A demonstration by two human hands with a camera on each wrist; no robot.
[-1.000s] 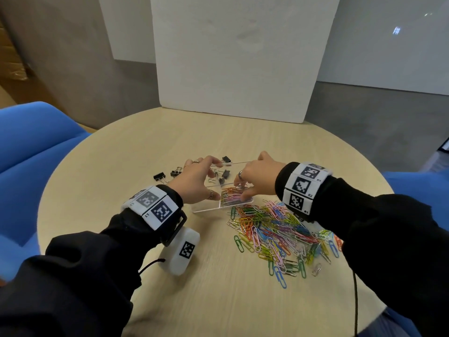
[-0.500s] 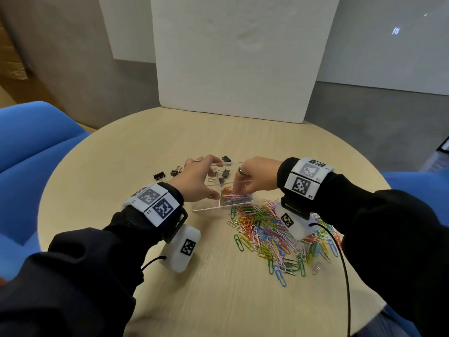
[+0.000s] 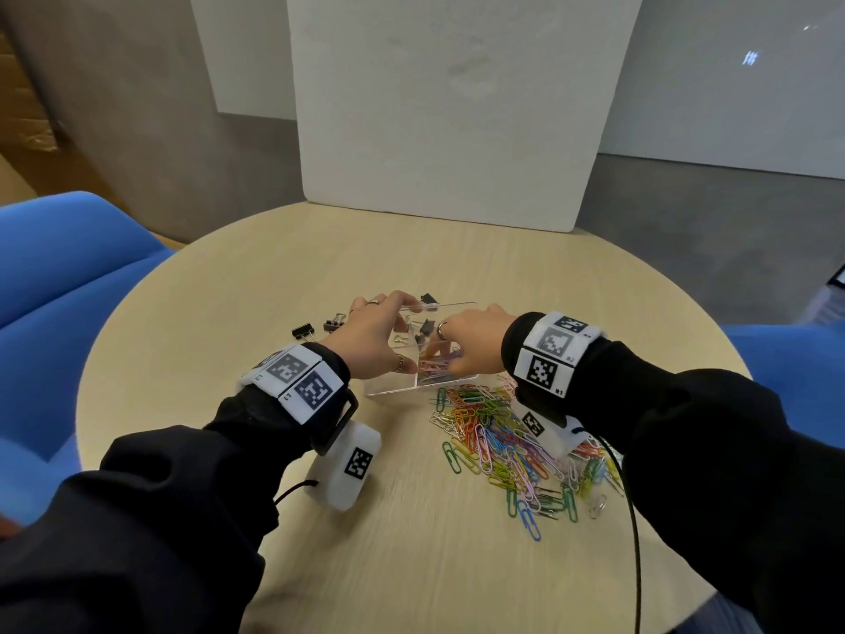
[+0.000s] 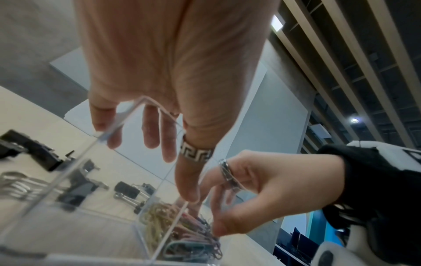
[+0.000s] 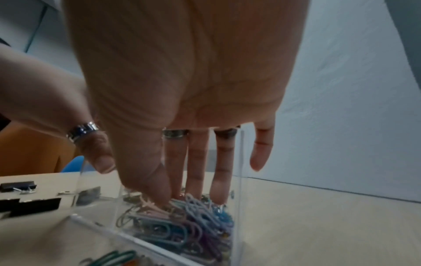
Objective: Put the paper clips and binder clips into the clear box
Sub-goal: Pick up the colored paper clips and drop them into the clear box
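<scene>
Paper clips, most of them, lie in a loose colourful heap [image 3: 516, 443] on the round bench [image 3: 228, 313], just right-front of the clear box [image 3: 388, 390], which sits mid-bench w/ a divider through it. Left hand [image 3: 372, 338] arches over the box's left part, thumb on the near wall by the divider and straight fingers on the far rim, steadying it and curled round nothing. Right hand [image 3: 466, 343] reaches down into the right compartment, fingers [image 5: 196, 162] straight and spread, tips touching the small pile of clips [image 5: 182, 221] inside; can't tell if any clip is pinched, looks more like letting go or pressing them flat. Binder clips: a few black ones [image 3: 304, 331] on the bench left of the box, one [image 3: 428, 300] behind it, a couple [image 4: 77, 187] seemingly in the left compartment. Job is early, approx. Risks: clips are tangly, so lifting the right hand could drag a chain back out over the wall; the box is light, and if the left hand slackens it could slide or tip; the right cuff hangs close above the heap and could scatter clips toward the bench edge.
</scene>
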